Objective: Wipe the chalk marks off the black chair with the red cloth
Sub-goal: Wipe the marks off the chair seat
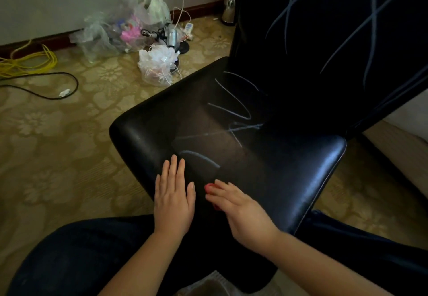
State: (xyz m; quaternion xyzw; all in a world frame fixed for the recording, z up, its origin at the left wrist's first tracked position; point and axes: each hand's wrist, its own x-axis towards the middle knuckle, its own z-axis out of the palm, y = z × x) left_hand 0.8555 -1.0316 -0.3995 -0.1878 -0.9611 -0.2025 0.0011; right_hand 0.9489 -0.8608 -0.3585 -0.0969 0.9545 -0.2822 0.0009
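– Right hand (234, 205): how is it set?
– It is laid flat, fingers stretched out and close together, with the red cloth (209, 187) pressed under it against the seat. Only slivers of red are seen, at the fingertips and below the palm. Whether the thumb is hooked round the cloth cannot be told.
– And the left hand (174, 194)?
– It is spread flat on the front of the seat, just beside the right, with nothing held. The black chair (289, 168) seems to be steadied by it.
– Which step is judged to be in hand?
– The start of the wiping, most likely. The cloth is placed at the near edge, and the chalk marks (234, 108) are almost wholly uncleared: an arc just beyond the fingers, a zigzag farther in, and long crossing lines up the backrest (324, 41).
– What is called for next?
– A firm push of the cloth forward over the nearest arc, with even pressure, then passes worked toward the backrest. The seat should be held so that the chair is not shoved away.
– Anything beyond the chair?
– Plastic bags (157, 66) and a yellow cable (27, 66) are seen on the patterned floor (58, 145), well apart from the work.
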